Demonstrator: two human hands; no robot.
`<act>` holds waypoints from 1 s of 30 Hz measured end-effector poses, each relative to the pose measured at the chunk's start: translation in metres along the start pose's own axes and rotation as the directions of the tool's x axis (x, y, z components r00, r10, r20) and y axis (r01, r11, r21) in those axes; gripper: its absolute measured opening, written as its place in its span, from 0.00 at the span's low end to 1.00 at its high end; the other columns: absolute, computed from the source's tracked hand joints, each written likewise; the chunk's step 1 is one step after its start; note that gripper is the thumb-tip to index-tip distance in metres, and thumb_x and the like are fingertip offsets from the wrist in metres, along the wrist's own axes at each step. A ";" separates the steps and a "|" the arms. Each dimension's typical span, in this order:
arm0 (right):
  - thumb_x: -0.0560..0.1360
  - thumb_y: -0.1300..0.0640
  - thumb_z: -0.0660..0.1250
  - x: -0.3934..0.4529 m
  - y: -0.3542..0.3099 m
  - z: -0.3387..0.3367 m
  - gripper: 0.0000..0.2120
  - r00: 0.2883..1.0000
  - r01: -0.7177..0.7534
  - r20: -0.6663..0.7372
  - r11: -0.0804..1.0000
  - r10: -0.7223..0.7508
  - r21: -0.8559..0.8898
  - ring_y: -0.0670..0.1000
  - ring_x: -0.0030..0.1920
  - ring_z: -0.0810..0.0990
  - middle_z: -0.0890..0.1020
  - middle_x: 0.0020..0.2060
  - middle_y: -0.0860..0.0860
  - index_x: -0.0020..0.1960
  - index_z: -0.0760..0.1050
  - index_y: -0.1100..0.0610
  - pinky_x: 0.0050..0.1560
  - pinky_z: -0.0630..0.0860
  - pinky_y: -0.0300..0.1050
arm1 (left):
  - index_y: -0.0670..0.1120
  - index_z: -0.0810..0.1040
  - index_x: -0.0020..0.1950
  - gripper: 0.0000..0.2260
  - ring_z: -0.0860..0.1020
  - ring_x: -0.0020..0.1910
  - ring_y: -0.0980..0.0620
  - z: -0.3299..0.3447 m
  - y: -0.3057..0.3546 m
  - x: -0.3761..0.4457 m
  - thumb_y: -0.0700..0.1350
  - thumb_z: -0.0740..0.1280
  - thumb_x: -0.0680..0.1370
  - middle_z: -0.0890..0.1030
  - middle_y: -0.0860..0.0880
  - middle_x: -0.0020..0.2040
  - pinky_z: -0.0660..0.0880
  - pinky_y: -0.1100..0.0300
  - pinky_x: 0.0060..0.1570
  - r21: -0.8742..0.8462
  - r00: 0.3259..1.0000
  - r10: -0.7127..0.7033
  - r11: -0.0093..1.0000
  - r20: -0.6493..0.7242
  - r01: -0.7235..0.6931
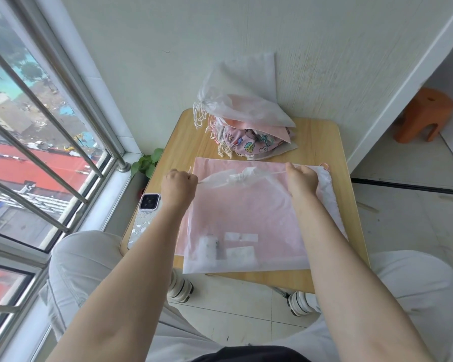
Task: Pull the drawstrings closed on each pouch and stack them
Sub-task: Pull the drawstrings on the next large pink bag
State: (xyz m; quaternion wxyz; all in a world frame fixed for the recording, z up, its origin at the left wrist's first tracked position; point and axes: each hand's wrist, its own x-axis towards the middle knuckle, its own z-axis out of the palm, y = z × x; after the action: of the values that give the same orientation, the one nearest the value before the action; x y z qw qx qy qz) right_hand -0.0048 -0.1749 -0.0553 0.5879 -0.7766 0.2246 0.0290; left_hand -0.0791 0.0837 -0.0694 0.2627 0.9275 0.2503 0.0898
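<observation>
Two hands at work on one frosted white pouch (246,226), lying flat on the bench (322,142) over a pink pouch (212,165): left hand (178,188) and right hand (301,181) each in closed grip on a drawstring (275,172), pulled outward, pouch mouth gathered to a bunch between them. Step in hand, by judgement: closing nearly complete. Next move calls for releasing the cords and carrying the pouch to the stack (246,121) at the bench's far edge.
</observation>
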 end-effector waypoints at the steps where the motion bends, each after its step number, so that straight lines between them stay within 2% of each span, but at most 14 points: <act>1: 0.77 0.52 0.66 0.000 -0.001 -0.002 0.18 0.999 0.008 0.046 1.000 -0.007 -0.027 0.53 0.36 0.71 0.74 0.35 0.53 0.48 0.76 0.70 0.39 0.70 0.44 | 0.41 0.63 0.27 0.16 0.64 0.33 0.46 -0.002 0.000 0.000 0.38 0.60 0.75 0.65 0.45 0.31 0.57 0.56 0.32 -0.012 0.999 -0.036 0.999 0.041 0.037; 3: 0.77 0.53 0.67 -0.003 -0.011 -0.011 0.13 0.982 0.051 0.187 0.995 -0.035 -0.082 0.51 0.31 0.70 0.73 0.31 0.51 0.38 0.75 0.61 0.32 0.68 0.40 | 0.44 0.60 0.29 0.18 0.60 0.30 0.49 -0.011 0.004 0.003 0.42 0.60 0.77 0.61 0.48 0.29 0.53 0.57 0.30 -0.064 0.983 -0.123 0.989 0.140 0.133; 4: 0.76 0.53 0.67 -0.005 -0.019 -0.015 0.14 0.962 0.093 0.267 0.988 -0.058 -0.120 0.50 0.29 0.68 0.71 0.29 0.50 0.34 0.71 0.57 0.28 0.64 0.40 | 0.45 0.60 0.30 0.18 0.60 0.29 0.50 -0.017 0.009 0.005 0.45 0.60 0.78 0.61 0.48 0.29 0.53 0.58 0.30 -0.102 0.969 -0.147 0.980 0.200 0.170; 6: 0.76 0.52 0.68 -0.009 -0.033 -0.019 0.17 0.902 0.199 0.416 0.965 -0.111 -0.172 0.50 0.27 0.67 0.72 0.26 0.51 0.31 0.69 0.56 0.27 0.60 0.40 | 0.45 0.67 0.33 0.17 0.64 0.31 0.50 -0.027 0.024 0.007 0.51 0.61 0.80 0.67 0.48 0.31 0.59 0.58 0.32 -0.192 0.942 -0.126 0.962 0.310 0.192; 9: 0.76 0.51 0.68 -0.020 -0.055 -0.011 0.17 0.799 0.300 0.587 0.932 -0.129 -0.203 0.48 0.28 0.71 0.78 0.27 0.51 0.30 0.72 0.56 0.30 0.63 0.40 | 0.42 0.77 0.39 0.15 0.71 0.35 0.49 -0.039 0.051 0.010 0.53 0.64 0.78 0.75 0.46 0.36 0.67 0.58 0.37 -0.269 0.916 -0.031 0.951 0.399 0.149; 12: 0.75 0.49 0.69 -0.032 -0.070 -0.003 0.18 0.692 0.396 0.710 0.891 -0.130 -0.223 0.46 0.32 0.74 0.81 0.31 0.52 0.28 0.73 0.54 0.36 0.67 0.39 | 0.43 0.80 0.39 0.11 0.72 0.34 0.50 -0.048 0.072 0.011 0.49 0.67 0.76 0.78 0.46 0.37 0.67 0.60 0.34 -0.196 0.898 0.080 0.981 0.432 0.008; 14: 0.75 0.50 0.69 -0.039 -0.076 0.001 0.18 0.676 0.437 0.716 0.877 -0.174 -0.199 0.44 0.32 0.75 0.80 0.30 0.51 0.29 0.74 0.57 0.38 0.69 0.37 | 0.44 0.82 0.37 0.09 0.75 0.34 0.50 -0.053 0.081 0.012 0.46 0.68 0.74 0.81 0.46 0.36 0.72 0.59 0.37 -0.150 0.898 0.132 0.986 0.421 -0.074; 18: 0.74 0.50 0.71 -0.043 -0.081 0.010 0.12 0.730 0.513 0.625 0.826 -0.277 -0.234 0.47 0.30 0.72 0.75 0.30 0.49 0.40 0.73 0.57 0.35 0.69 0.41 | 0.44 0.82 0.36 0.09 0.74 0.27 0.54 -0.061 0.092 0.009 0.46 0.68 0.74 0.78 0.50 0.27 0.72 0.61 0.35 -0.112 0.892 0.200 0.979 0.406 -0.169; 20: 0.72 0.53 0.72 -0.046 -0.079 0.018 0.11 0.727 0.530 0.637 0.799 -0.255 -0.284 0.46 0.36 0.73 0.75 0.39 0.46 0.48 0.74 0.57 0.34 0.67 0.41 | 0.44 0.83 0.36 0.11 0.70 0.26 0.53 -0.064 0.097 0.007 0.48 0.68 0.75 0.74 0.51 0.26 0.69 0.61 0.34 -0.136 0.890 0.224 0.973 0.397 -0.184; 22: 0.70 0.55 0.74 -0.050 -0.075 0.026 0.15 0.682 0.559 0.685 0.788 -0.258 -0.260 0.43 0.43 0.74 0.76 0.49 0.45 0.54 0.76 0.55 0.37 0.68 0.39 | 0.44 0.84 0.38 0.12 0.67 0.26 0.53 -0.066 0.102 0.004 0.50 0.69 0.75 0.71 0.51 0.26 0.66 0.61 0.32 -0.197 0.882 0.230 0.967 0.411 -0.160; 24: 0.70 0.55 0.74 -0.053 -0.069 0.034 0.08 0.636 0.634 0.708 0.731 -0.306 -0.253 0.43 0.38 0.72 0.78 0.42 0.46 0.46 0.77 0.55 0.37 0.67 0.39 | 0.45 0.84 0.37 0.11 0.66 0.27 0.53 -0.067 0.106 0.001 0.50 0.69 0.74 0.70 0.52 0.25 0.65 0.60 0.33 -0.274 0.876 0.236 0.953 0.421 -0.125; 26: 0.73 0.53 0.71 -0.054 -0.065 0.037 0.11 0.662 0.638 0.680 0.713 -0.315 -0.291 0.44 0.31 0.69 0.74 0.31 0.46 0.35 0.72 0.53 0.34 0.65 0.40 | 0.43 0.84 0.39 0.11 0.67 0.27 0.53 -0.071 0.109 0.000 0.48 0.68 0.75 0.71 0.51 0.25 0.66 0.60 0.34 -0.405 0.890 0.236 0.912 0.389 -0.065; 28: 0.76 0.53 0.68 -0.055 -0.063 0.037 0.17 0.692 0.597 0.651 0.755 -0.312 -0.272 0.45 0.28 0.69 0.73 0.27 0.48 0.30 0.70 0.52 0.32 0.64 0.42 | 0.42 0.82 0.50 0.10 0.72 0.33 0.53 -0.072 0.110 0.003 0.47 0.67 0.77 0.77 0.49 0.35 0.70 0.61 0.37 -0.580 0.935 0.203 0.815 0.290 0.003; 30: 0.77 0.54 0.67 -0.055 -0.063 0.035 0.18 0.715 0.551 0.622 0.804 -0.319 -0.221 0.43 0.25 0.69 0.77 0.28 0.50 0.29 0.72 0.54 0.30 0.63 0.41 | 0.48 0.75 0.61 0.13 0.75 0.47 0.53 -0.070 0.106 0.009 0.48 0.66 0.77 0.77 0.49 0.52 0.73 0.60 0.47 -0.645 0.986 0.118 0.764 0.114 -0.017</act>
State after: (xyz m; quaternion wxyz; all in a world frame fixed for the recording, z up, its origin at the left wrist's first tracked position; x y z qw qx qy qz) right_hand -0.0229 -0.1124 0.0074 0.4489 -0.8652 -0.1605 0.1552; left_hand -0.0477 0.0408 0.0466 0.5779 0.7945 0.1507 0.1104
